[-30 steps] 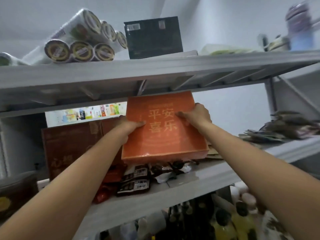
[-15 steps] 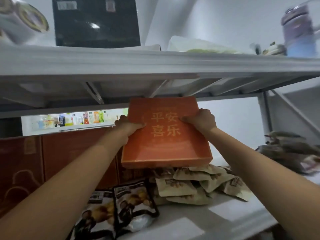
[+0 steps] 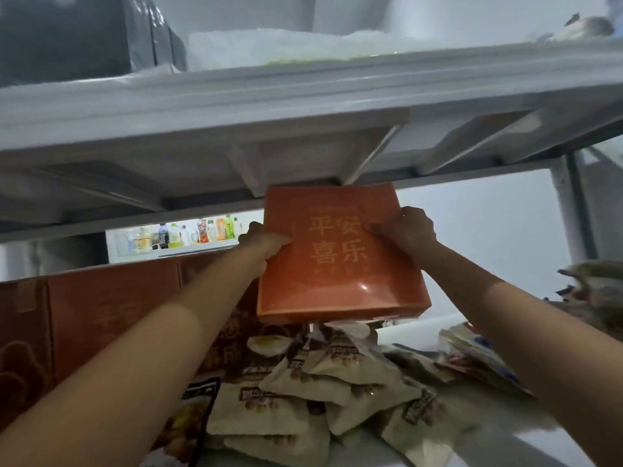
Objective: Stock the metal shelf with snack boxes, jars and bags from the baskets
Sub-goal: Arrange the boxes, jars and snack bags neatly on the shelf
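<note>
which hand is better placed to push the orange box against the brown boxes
Probably right. The right hand grips the orange box on the edge away from the brown boxes, so it can push toward them. The left hand grips the edge facing them and would get between.

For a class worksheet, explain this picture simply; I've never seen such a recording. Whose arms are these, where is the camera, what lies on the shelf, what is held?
No machine: the grips are a person's bare hands, filmed by a wide-angle camera worn on the head. The left grip and right grip hold a flat orange cardboard box with gold characters by its sides, just under the grey metal shelf's upper board. Beneath it, beige snack bags lie piled on the lower board; brown cartons stand at the left.
</note>
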